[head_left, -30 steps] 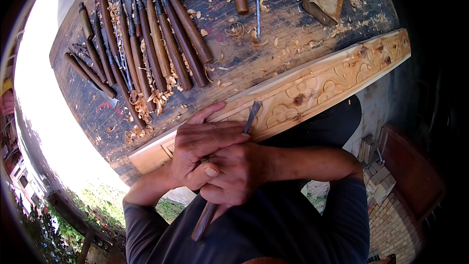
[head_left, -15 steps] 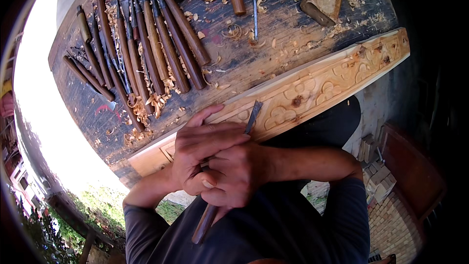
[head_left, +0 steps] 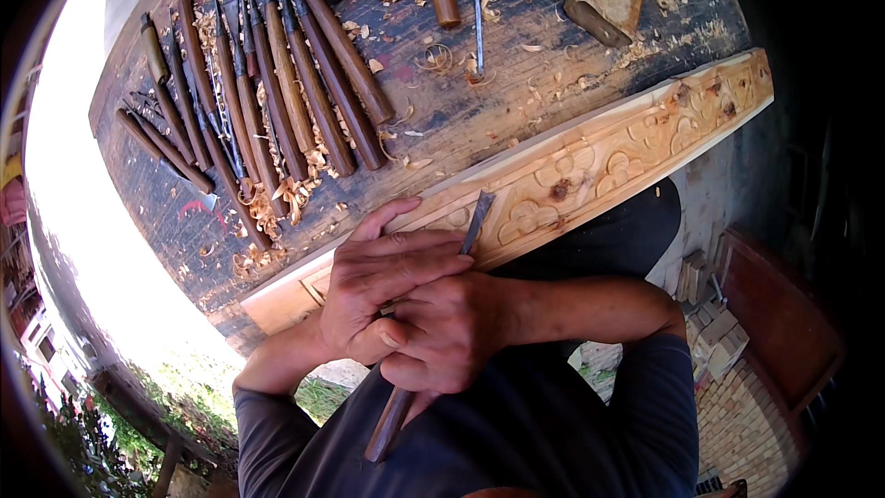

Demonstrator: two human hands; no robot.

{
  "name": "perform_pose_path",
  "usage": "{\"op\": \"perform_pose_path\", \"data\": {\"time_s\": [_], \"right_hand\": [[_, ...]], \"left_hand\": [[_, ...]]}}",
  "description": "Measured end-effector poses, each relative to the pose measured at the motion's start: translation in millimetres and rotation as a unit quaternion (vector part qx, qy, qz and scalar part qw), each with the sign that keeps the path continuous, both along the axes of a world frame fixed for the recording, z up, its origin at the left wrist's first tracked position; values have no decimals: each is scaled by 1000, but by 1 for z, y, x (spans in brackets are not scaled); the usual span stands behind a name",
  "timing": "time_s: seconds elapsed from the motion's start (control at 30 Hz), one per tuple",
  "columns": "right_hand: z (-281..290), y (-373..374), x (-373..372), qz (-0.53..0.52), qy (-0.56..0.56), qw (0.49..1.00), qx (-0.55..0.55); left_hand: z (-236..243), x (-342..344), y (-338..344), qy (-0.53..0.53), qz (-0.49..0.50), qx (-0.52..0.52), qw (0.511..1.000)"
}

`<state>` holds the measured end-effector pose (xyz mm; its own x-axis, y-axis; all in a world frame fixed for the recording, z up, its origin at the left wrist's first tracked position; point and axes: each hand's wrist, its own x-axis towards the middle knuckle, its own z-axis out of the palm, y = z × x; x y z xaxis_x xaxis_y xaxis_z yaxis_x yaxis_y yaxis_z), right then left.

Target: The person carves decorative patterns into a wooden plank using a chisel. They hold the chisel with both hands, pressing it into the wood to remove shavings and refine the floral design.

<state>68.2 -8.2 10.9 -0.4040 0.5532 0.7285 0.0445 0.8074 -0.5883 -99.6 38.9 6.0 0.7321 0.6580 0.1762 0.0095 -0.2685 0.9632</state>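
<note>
at a shaving-strewn bench (head_left: 530, 97) near brick paving (head_left: 742, 420), both hands (head_left: 447, 330) clasp a chisel (head_left: 388, 424).

No readable text, label, brand, number or sign.
</note>
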Motion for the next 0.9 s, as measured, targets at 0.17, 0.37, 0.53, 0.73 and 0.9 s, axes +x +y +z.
{"op": "perform_pose_path", "data": {"time_s": [0.17, 0.37, 0.53, 0.73, 0.9], "right_hand": [[-1, 0, 4, -9, -27, 1000, 4], [-1, 3, 10, -10, -42, 999, 2], [2, 4, 8, -12, -13, 1000, 11], [9, 5, 6, -4, -18, 1000, 20], [13, 7, 9, 6, -36, 999, 14]], "left_hand": [[1, 1, 1, 31, -9, 13, 999], [5, 5, 0, 52, 1, 1, 999], [3, 4, 1, 30, 6, 21, 999], [-7, 3, -5, -41, 41, 33, 998], [-6, 0, -4, -9, 21, 41, 999]]}}
